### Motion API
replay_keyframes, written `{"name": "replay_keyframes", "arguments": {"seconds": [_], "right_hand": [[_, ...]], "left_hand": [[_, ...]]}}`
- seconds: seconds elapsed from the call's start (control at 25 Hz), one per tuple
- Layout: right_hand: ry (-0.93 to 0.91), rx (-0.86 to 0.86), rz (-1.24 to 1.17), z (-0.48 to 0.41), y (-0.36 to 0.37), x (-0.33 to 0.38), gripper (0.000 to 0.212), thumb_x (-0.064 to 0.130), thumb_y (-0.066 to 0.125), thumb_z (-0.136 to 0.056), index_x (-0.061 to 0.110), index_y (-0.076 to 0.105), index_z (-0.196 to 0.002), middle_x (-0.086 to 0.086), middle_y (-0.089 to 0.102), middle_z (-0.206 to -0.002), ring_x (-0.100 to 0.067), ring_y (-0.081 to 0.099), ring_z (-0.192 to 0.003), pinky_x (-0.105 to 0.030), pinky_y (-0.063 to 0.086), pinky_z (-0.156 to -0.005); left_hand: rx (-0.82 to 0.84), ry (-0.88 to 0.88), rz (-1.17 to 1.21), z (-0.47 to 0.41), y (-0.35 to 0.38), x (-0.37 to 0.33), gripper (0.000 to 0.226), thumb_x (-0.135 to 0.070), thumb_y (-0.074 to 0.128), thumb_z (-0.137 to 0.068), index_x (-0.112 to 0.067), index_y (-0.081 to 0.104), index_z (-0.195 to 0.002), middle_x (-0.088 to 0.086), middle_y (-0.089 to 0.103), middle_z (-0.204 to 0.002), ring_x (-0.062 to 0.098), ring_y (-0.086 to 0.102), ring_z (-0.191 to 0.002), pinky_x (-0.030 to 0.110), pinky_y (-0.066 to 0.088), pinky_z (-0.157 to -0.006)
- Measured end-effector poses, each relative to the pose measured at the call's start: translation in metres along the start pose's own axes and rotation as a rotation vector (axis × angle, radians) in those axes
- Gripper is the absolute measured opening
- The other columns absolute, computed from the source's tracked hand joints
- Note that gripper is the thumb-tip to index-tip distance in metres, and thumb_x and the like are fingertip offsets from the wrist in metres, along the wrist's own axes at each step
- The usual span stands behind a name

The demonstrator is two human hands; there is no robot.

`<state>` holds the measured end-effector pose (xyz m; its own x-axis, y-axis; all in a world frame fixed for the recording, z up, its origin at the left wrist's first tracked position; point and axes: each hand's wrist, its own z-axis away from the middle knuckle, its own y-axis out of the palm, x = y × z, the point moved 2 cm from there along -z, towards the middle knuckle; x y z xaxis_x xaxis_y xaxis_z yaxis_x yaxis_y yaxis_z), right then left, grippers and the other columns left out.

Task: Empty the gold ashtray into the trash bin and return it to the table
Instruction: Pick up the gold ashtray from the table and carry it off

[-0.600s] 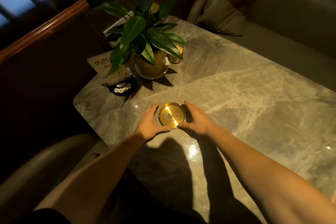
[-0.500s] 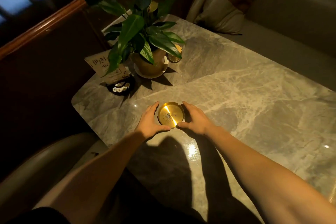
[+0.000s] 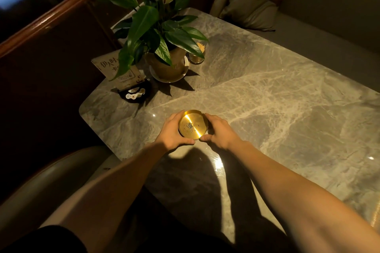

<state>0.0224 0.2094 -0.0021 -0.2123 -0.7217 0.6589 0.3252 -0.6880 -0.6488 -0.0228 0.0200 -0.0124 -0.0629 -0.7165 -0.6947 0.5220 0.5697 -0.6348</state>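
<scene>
A round gold ashtray (image 3: pixel 192 125) with a little grey ash in its middle rests on the grey marble table (image 3: pixel 267 98), near the table's left end. My left hand (image 3: pixel 171 133) cups its left side, thumb against the near rim. My right hand (image 3: pixel 221 131) cups its right side, thumb at the near rim too. Both hands wrap the ashtray between them. No trash bin is in view.
A potted green plant (image 3: pixel 166 61) on a white saucer stands at the table's far left, with a small glass holder (image 3: pixel 197 55) beside it, a card sign (image 3: pixel 117 70) and a small black dish (image 3: pixel 134 93). Cushioned seats (image 3: pixel 329 33) border the table, with a pillow (image 3: pixel 249 6) far back.
Both hands have closed in tighter around the ashtray; fingers that lay spread beside it now hug its rim.
</scene>
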Motion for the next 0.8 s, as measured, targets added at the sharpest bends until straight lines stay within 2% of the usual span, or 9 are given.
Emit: {"name": "replay_keyframes", "arguments": {"seconds": [0.32, 0.44, 0.56, 0.68, 0.72, 0.8], "right_hand": [[-0.017, -0.098, -0.039, 0.025, -0.013, -0.009, 0.092, 0.032, 0.082, -0.071, 0.012, 0.033, -0.147, -0.012, 0.049, -0.143, -0.028, 0.044, -0.132, -0.039, 0.036, -0.111], [-0.011, -0.154, -0.087, 0.046, -0.019, -0.018, 0.091, 0.033, 0.082, -0.072, 0.012, 0.035, -0.147, -0.010, 0.049, -0.144, -0.026, 0.044, -0.133, -0.038, 0.035, -0.111], [-0.011, -0.214, -0.137, 0.074, -0.030, -0.029, 0.089, 0.037, 0.080, -0.073, 0.014, 0.036, -0.146, -0.008, 0.048, -0.144, -0.024, 0.045, -0.132, -0.038, 0.036, -0.111], [-0.033, -0.287, -0.181, 0.106, -0.046, -0.042, 0.085, 0.038, 0.080, -0.073, 0.017, 0.040, -0.144, -0.005, 0.052, -0.138, -0.019, 0.049, -0.126, -0.035, 0.041, -0.108], [-0.033, -0.318, -0.202, 0.118, -0.053, -0.047, 0.083, 0.036, 0.081, -0.073, 0.017, 0.041, -0.144, -0.004, 0.053, -0.136, -0.017, 0.050, -0.124, -0.034, 0.042, -0.106], [-0.036, -0.372, -0.259, 0.142, -0.066, -0.054, 0.081, 0.033, 0.081, -0.073, 0.018, 0.043, -0.142, -0.001, 0.053, -0.133, -0.012, 0.051, -0.119, -0.030, 0.043, -0.104]], "left_hand": [[-0.039, 0.068, 0.093, 0.014, 0.005, -0.026, 0.109, -0.030, 0.095, -0.051, -0.019, 0.039, -0.145, 0.000, 0.046, -0.143, 0.014, 0.044, -0.131, 0.028, 0.039, -0.107], [-0.030, 0.099, 0.145, 0.024, 0.013, -0.042, 0.109, -0.025, 0.094, -0.055, -0.020, 0.036, -0.146, -0.004, 0.044, -0.142, 0.011, 0.043, -0.130, 0.019, 0.037, -0.103], [-0.023, 0.159, 0.130, 0.032, 0.023, -0.063, 0.107, -0.029, 0.093, -0.057, -0.019, 0.036, -0.146, 0.002, 0.046, -0.144, 0.015, 0.045, -0.131, 0.025, 0.038, -0.107], [-0.006, 0.227, 0.128, 0.038, 0.034, -0.089, 0.101, -0.030, 0.093, -0.056, -0.019, 0.041, -0.142, -0.002, 0.047, -0.138, 0.012, 0.048, -0.124, 0.003, 0.035, -0.096], [0.002, 0.258, 0.135, 0.041, 0.040, -0.101, 0.098, -0.029, 0.094, -0.056, -0.019, 0.043, -0.140, -0.003, 0.047, -0.135, 0.010, 0.048, -0.122, -0.001, 0.035, -0.093], [0.016, 0.307, 0.144, 0.046, 0.049, -0.122, 0.096, -0.030, 0.094, -0.056, -0.019, 0.044, -0.137, -0.004, 0.047, -0.133, 0.009, 0.049, -0.121, 0.000, 0.034, -0.094]]}}
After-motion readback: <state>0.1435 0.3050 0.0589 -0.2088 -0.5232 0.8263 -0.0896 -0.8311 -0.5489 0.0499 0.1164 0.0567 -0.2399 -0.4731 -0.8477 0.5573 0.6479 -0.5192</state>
